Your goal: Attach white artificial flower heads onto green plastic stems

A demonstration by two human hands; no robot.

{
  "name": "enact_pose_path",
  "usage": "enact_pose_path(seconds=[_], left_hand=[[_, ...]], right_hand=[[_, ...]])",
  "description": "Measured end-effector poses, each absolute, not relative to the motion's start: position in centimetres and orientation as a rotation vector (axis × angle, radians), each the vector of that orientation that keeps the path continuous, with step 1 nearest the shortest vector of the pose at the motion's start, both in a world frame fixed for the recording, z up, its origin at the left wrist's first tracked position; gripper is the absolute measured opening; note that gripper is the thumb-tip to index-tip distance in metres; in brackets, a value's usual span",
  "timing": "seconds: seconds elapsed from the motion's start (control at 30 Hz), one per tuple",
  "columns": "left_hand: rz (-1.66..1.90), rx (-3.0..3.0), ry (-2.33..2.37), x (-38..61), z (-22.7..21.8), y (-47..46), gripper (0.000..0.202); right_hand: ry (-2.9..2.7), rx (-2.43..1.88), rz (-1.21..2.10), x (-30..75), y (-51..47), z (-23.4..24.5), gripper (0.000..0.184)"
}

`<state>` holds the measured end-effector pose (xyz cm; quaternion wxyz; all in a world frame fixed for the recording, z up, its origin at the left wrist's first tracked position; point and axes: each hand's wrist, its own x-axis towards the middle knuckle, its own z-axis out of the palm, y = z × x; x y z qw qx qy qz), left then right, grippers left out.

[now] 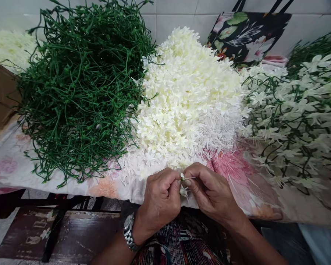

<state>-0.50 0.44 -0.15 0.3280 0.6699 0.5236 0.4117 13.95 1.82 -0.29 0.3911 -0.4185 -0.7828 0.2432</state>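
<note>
My left hand (160,198), with a metal watch on the wrist, and my right hand (209,189) meet at the near edge of the table. Both pinch a small white artificial flower (183,184) on a thin green stem between their fingertips. Just behind them rises a big heap of loose cream-white flower heads (190,95). A tangled pile of green plastic stems (82,84) lies to the left of it. On the right lies a pile of stems with white flowers fitted on them (295,117).
A floral cloth (231,165) covers the table. A dark flower-printed bag (248,35) leans on the tiled wall behind. A brown cardboard box (0,95) stands at the far left. A dark wooden bench (57,232) sits below the table's edge.
</note>
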Motion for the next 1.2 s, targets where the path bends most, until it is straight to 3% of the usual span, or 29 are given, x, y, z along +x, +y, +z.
enact_pose_path(seconds=[1.2], left_hand=[[1.064,1.637,1.332,-0.45,0.34,0.42,0.014]], right_hand=[[-1.958,-0.939,0.421,14.28,1.51,-0.29,0.01]])
